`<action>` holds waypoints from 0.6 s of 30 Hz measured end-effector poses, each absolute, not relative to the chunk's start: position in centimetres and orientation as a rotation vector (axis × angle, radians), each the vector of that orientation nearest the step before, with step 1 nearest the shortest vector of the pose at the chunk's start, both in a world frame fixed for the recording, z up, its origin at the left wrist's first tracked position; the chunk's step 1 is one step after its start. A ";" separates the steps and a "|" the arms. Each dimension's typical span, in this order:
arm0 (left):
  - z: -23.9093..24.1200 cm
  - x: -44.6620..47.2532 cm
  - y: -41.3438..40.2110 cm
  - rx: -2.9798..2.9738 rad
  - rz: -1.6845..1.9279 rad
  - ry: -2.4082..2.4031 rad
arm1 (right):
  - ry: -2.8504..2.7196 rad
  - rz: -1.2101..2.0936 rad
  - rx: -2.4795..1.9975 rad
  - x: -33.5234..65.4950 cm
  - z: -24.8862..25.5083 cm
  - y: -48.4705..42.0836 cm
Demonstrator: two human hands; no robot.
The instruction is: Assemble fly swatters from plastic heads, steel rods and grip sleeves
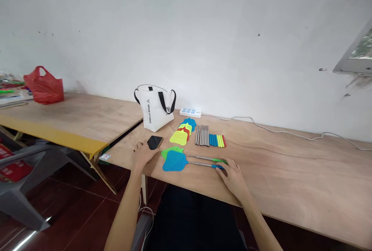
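My left hand (pixel 143 154) lies flat on the plywood table (pixel 290 173), fingers spread, just left of a black phone (pixel 154 142). My right hand (pixel 233 176) rests with its fingers on the blue grip of a blue fly swatter (pixel 175 161). A green fly swatter (pixel 171 151) lies right behind it, partly covered by the blue head. Farther back sit a stack of coloured swatter heads (pixel 183 131), a row of metal rods (pixel 202 135) and a row of blue, yellow and red handle grips (pixel 217 140).
A white tote bag (pixel 154 108) with black straps stands behind the phone. A white power strip (pixel 190 112) and its cable (pixel 290 134) lie along the wall. A second table (pixel 66 117) at left carries a red plastic bag (pixel 44 85). A grey chair (pixel 26 181) stands below.
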State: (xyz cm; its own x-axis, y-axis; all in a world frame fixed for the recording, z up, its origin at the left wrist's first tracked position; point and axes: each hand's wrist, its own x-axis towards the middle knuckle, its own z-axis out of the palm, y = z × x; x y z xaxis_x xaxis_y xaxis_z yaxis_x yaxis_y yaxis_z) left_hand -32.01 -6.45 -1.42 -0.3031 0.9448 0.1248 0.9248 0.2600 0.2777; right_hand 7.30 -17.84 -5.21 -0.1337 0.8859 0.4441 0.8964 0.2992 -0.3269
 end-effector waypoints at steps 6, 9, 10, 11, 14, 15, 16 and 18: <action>-1.2 -31.7 -6.8 1.789 0.501 2.474 | -2.012 -0.028 -1.571 7.4 -5.3 -17.8; -1.3 -31.3 -6.7 1.779 0.524 2.488 | -2.012 -0.028 -1.555 7.4 -5.2 -17.8; -1.3 -31.2 -6.6 1.782 0.529 2.490 | -2.010 -0.030 -1.553 7.4 -5.2 -17.8; -1.4 -31.2 -6.6 1.787 0.533 2.488 | -2.010 -0.031 -1.552 7.4 -5.2 -17.8; -1.3 -31.2 -6.7 1.813 0.523 2.465 | -2.007 -0.028 -1.559 7.3 -5.0 -17.9; -1.2 -31.2 -6.7 1.817 0.512 2.458 | -2.007 -0.024 -1.563 7.2 -5.0 -18.0; -1.1 -31.2 -6.8 1.820 0.501 2.453 | -2.008 -0.018 -1.567 7.2 -5.0 -18.0; -1.0 -31.0 -7.0 1.831 0.491 2.455 | -2.007 -0.007 -1.573 7.2 -4.9 -18.1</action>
State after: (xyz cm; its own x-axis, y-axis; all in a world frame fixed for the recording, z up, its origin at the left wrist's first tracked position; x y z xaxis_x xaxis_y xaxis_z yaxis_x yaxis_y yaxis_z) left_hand -31.02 -7.01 -0.95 -0.3026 0.9404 0.1552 0.9277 0.2532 0.2744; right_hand 7.17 -18.06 -4.88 -0.1335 0.8870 0.4421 0.8902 0.3034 -0.3399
